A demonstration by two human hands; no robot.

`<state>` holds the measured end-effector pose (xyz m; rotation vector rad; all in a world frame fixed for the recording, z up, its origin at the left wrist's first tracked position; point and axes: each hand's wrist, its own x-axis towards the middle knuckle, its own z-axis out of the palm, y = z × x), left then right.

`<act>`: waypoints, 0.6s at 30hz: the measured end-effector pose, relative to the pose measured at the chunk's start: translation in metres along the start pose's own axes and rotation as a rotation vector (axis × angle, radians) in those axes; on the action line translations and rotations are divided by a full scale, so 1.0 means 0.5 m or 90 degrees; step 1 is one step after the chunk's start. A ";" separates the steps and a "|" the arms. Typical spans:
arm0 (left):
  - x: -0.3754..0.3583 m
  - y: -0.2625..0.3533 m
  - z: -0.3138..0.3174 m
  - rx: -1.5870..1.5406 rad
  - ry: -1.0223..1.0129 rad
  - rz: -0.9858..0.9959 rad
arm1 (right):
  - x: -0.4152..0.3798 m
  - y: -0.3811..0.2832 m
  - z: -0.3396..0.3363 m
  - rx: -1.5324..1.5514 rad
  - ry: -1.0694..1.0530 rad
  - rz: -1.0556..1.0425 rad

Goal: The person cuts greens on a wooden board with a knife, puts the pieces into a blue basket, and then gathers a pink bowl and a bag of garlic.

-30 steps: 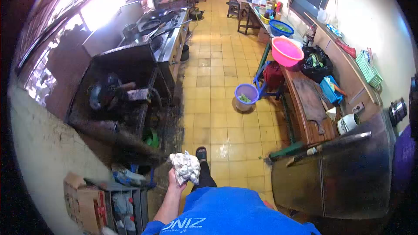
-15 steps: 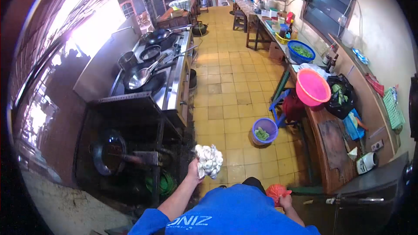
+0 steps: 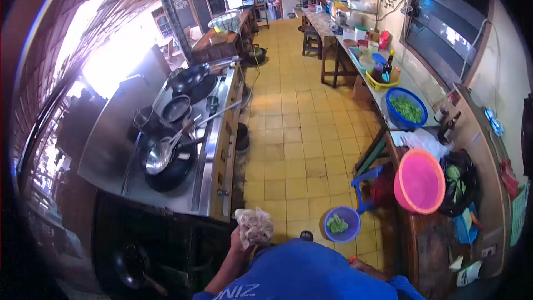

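My left hand [image 3: 237, 244] is closed around a pale, lumpy bundle [image 3: 255, 226], held out in front of my body beside the stove's near corner. Its contents are too blurred to name for certain. Low at my right side, my right hand [image 3: 362, 265] is partly covered by my blue shirt. A small bit of a red plastic bag [image 3: 352, 259] shows at its fingers; the rest of the bag is hidden behind my body. On the floor ahead stands a purple basin [image 3: 356, 228] with green vegetables [image 3: 336, 223] in it.
The steel stove [image 3: 205, 180] on the left carries woks and ladles [image 3: 160, 155]. Along the right, the long table holds a pink basin [image 3: 420, 182], a blue basket of greens [image 3: 395, 121] and a black bag [image 3: 463, 175]. A blue stool [image 3: 363, 180] stands beneath. Yellow tiles [image 3: 288, 155] run between.
My view has moved forward along the aisle; stove, table and purple basin appear nearer. The bundle stays in my left hand. The red bag has mostly gone out of sight behind my body.
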<state>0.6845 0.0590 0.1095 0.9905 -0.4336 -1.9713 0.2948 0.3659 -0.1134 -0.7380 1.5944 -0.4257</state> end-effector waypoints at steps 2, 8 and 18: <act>0.067 0.005 0.019 -0.092 -0.077 0.004 | 0.021 -0.082 -0.079 0.159 -0.080 -0.030; 0.323 0.069 0.184 -0.101 -0.073 0.002 | 0.318 -0.141 -0.309 0.105 0.050 0.042; 0.912 0.236 0.425 -0.023 -0.144 -0.097 | 0.386 -0.509 -0.496 0.536 0.171 -0.001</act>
